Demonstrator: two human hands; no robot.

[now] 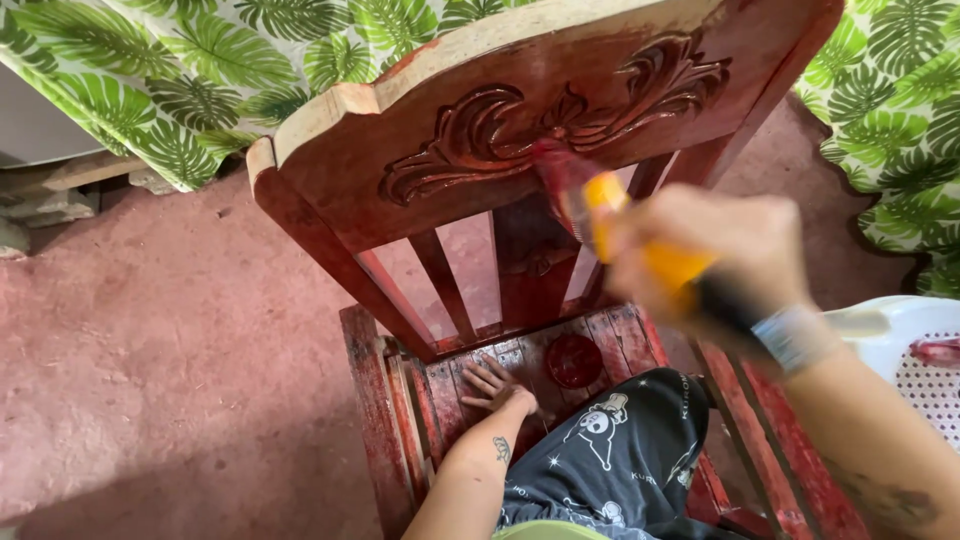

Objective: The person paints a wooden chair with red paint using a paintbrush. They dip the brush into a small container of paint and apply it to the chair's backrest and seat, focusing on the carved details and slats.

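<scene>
A carved wooden chair [400, 170], glossy red-brown with bare pale wood along its top edge, fills the middle of the view. My right hand [715, 250] is shut on a paintbrush [620, 235] with a yellow and black handle; its red-stained bristles rest against the carved backrest below the scroll ornament. The hand and brush are blurred. My left hand [495, 385] lies flat, fingers spread, on the slatted seat [450, 385]. Next to it on the seat sits a small round dark-red lid or cup [573, 360]. My knee in black printed shorts [620, 450] rests on the seat.
A leaf-patterned green cloth [180, 80] hangs at the back left and another leaf-patterned cloth [900, 130] at the right. A white plastic chair [915, 340] with a perforated seat stands at the right edge. Reddish floor [170, 350] spreads to the left, with wood scraps [60, 190] at its far edge.
</scene>
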